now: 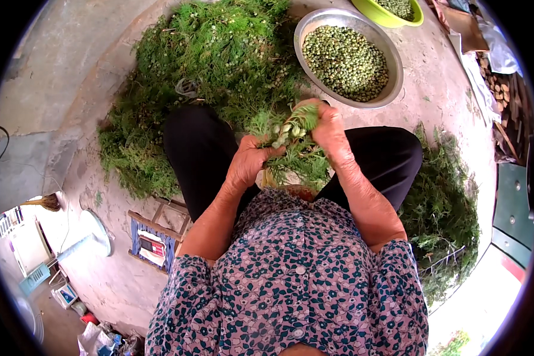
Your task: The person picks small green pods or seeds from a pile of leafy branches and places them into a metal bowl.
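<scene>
Between my knees I hold a green conifer sprig [289, 132] with a cluster of pale green seed cones. My left hand [248, 163] is closed around its lower left side, thumb pointing toward the cones. My right hand [330, 132] is closed at the sprig's upper right, with fingers curled; what lies inside them is partly hidden. Just beyond, a metal basin [396, 80] contains many small green cones [345, 62]. A large heap of cut conifer branches [219, 50] spreads from my left knee to the basin.
A lime green basin [417, 16] with more cones stands at the far right. More branches [439, 219] lie beside my right leg. At my left are a small wooden stool [154, 240], a fan [98, 237] and a broom [48, 202]. Firewood [504, 89] is stacked far right.
</scene>
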Available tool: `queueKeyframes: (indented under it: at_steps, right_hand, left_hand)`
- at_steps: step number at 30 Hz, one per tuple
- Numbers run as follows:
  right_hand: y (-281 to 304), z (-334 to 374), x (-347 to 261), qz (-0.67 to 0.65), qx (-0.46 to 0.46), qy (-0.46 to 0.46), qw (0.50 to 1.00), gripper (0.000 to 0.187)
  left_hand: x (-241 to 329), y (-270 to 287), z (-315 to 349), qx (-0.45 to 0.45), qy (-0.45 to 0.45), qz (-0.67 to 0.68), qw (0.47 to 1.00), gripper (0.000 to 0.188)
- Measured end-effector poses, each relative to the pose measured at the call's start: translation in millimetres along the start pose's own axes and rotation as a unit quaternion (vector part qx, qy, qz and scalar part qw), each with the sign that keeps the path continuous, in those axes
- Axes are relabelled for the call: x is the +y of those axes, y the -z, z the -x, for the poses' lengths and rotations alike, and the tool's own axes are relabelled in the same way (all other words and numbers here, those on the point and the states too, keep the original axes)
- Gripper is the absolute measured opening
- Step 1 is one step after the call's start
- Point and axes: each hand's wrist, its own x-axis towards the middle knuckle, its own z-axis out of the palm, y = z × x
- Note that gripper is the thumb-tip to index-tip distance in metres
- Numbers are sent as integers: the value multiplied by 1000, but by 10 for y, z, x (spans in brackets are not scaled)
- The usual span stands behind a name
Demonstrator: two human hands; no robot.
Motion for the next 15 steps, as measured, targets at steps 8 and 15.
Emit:
queueKeyframes:
  at_steps: [8,15]
  right_hand:
    - [328,-146,-166,-152,135,214,956,13]
    - [923,-418,-363,414,293,325,798,24]
  left_hand:
    - [-33,11,-16,23,-8,-66,998,25]
    - [-256,86,-75,58,-5,-228,972,43]
